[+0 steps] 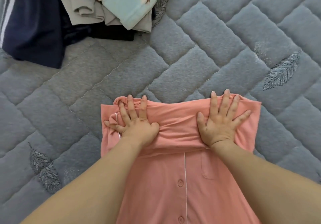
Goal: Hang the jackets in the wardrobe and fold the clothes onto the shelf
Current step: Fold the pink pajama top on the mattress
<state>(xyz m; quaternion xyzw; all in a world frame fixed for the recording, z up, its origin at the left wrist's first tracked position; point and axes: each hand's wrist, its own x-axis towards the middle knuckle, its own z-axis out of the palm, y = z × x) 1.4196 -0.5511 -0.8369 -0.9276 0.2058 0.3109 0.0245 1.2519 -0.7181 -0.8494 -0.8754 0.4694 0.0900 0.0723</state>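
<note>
1. A navy garment with white stripes lies crumpled at the far left on a grey quilt, which is stitched in padded diamonds with feather motifs.
2. Just right of it sits a pile: a beige garment under a mint cloth printed with small brown figures, with a black item beneath.
3. The left hand presses flat on the shirt's folded left part, its fingers spread over bunched fabric.
4. A coral shirt of soft, smooth knit lies in the near centre of the quilt. Its long axis runs from the viewer away, with the far end folded back toward the viewer. It has round matching buttons, thin white piping and a chest pocket. No writing is visible.
5. The right hand presses flat on the fold's right part, with its fingers spread wide.
</note>
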